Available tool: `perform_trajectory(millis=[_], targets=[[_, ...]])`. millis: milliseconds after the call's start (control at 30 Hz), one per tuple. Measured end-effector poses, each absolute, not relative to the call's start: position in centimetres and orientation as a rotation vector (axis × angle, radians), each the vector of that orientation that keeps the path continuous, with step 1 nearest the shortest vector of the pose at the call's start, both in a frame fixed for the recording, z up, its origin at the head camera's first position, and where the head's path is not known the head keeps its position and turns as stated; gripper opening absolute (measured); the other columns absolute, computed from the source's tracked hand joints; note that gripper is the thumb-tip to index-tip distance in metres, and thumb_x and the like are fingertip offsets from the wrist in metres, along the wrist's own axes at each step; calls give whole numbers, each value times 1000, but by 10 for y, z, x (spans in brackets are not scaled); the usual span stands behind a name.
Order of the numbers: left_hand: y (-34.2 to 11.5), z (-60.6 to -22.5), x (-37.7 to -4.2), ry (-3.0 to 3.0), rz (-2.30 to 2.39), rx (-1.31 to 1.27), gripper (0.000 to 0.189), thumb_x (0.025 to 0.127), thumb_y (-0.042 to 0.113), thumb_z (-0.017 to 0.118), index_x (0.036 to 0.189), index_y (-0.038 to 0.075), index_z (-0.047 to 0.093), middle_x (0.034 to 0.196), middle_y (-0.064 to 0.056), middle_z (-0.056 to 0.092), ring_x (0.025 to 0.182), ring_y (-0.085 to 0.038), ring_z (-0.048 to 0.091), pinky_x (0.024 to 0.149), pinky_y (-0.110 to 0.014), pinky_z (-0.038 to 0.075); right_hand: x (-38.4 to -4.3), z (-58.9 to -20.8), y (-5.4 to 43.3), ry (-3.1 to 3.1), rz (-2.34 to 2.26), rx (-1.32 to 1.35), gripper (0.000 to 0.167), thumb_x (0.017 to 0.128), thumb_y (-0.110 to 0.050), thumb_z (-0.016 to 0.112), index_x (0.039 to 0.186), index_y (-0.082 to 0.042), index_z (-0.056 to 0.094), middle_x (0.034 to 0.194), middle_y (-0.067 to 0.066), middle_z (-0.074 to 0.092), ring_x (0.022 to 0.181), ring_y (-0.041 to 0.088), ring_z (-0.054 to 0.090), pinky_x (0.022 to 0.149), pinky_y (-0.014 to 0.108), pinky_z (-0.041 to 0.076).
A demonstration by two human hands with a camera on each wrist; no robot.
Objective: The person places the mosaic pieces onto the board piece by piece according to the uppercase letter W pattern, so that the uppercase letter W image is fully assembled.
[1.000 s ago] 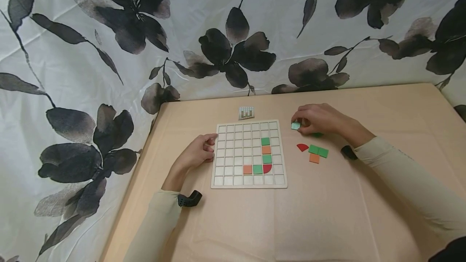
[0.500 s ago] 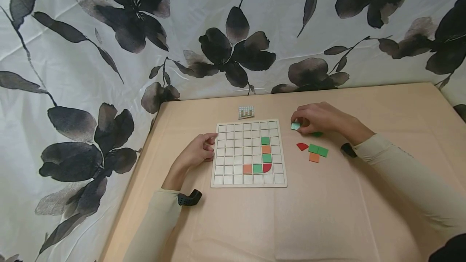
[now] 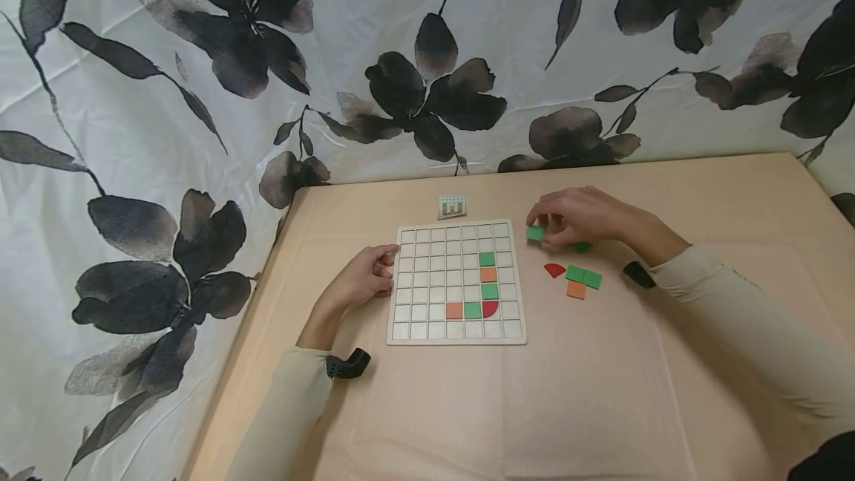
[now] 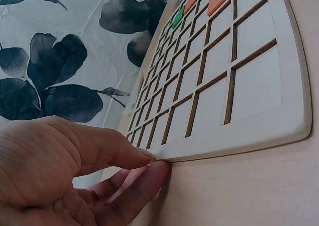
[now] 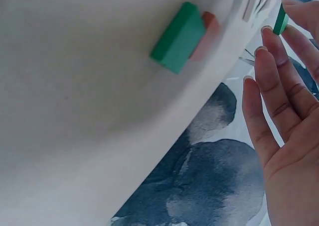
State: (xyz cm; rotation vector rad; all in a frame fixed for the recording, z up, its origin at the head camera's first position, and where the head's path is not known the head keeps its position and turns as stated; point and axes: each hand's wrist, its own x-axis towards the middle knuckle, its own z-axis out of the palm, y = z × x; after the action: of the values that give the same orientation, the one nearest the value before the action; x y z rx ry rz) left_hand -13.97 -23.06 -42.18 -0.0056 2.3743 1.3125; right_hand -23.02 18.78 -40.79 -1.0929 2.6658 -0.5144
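Note:
A white grid board (image 3: 437, 262) lies on the table with green and orange square tiles and a red rounded tile set in its cells. My left hand (image 3: 357, 277) is at the board's left edge; in the left wrist view its thumb and fingertips pinch the pale rim (image 4: 229, 144). To the right of the board my right hand (image 3: 591, 215) pinches a small green square tile (image 3: 534, 233) between thumb and fingers. The right wrist view shows this tile (image 5: 281, 21) edge-on, with the other fingers spread beside it.
Right of the board lie a red quarter-round tile (image 3: 554, 270), green tiles (image 3: 591, 280) and an orange tile (image 3: 577, 289). Another green tile (image 3: 582, 247) is partly under the right hand. A small pattern card (image 3: 452, 206) stands behind the board, before a floral cloth (image 3: 401, 6).
My right hand has shifted slightly left toward the board with the green tile, whose face now looks darker green than the pale glare before. The left hand has stayed at the board's edge.

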Motion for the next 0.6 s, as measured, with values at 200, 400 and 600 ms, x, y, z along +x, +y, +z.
perform_trajectory(millis=[200, 400, 600], targets=[[-231, -423, -140, 2387, 1292, -8, 69, 89, -16, 61, 152, 6, 44, 120, -14, 44, 93, -22, 51, 69, -29, 56, -225, -398, 182, 2651, -528, -1135, 29, 85, -28, 81, 113, -25, 73, 88, -11, 61, 78, 11, 56, 65, 30, 46], [-230, -422, -140, 2381, 1287, -20, 69, 89, -17, 60, 152, 6, 43, 121, -14, 44, 94, -23, 51, 70, -29, 55, -221, -393, 174, 2639, -538, -1201, 28, 85, -29, 81, 112, -26, 74, 90, -14, 62, 78, 10, 57, 65, 29, 47], [-230, -421, -139, 2389, 1282, -26, 69, 89, -16, 61, 152, 7, 44, 121, -14, 44, 94, -23, 51, 70, -29, 55, -218, -389, 165, 2608, -568, -1257, 28, 85, -27, 82, 112, -25, 74, 91, -13, 64, 79, 9, 57, 65, 28, 47]])
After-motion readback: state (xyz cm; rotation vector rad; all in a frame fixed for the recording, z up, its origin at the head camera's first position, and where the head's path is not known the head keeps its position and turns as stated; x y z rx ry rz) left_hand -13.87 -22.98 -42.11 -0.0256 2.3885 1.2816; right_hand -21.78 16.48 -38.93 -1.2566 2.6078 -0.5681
